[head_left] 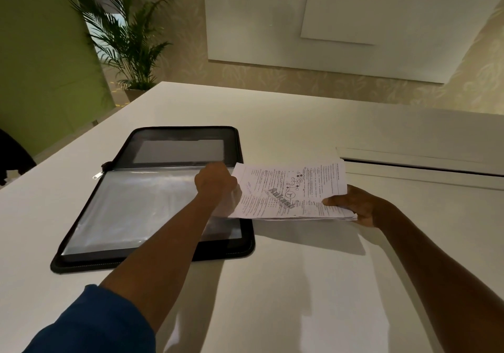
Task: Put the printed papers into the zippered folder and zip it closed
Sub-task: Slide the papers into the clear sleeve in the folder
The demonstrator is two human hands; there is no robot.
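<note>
Blue sleeve nearest. Left hand pinching clear sleeve edge inside open zippered folder on worktop; right hand clamped on printed papers, just right of folder. Risk: sheets fanning, corners snagging at plastic. Pockets apparently without paper.

The right hand grips the printed papers beside the open zippered folder; the left hand seemingly lifts a clear sleeve.
</note>
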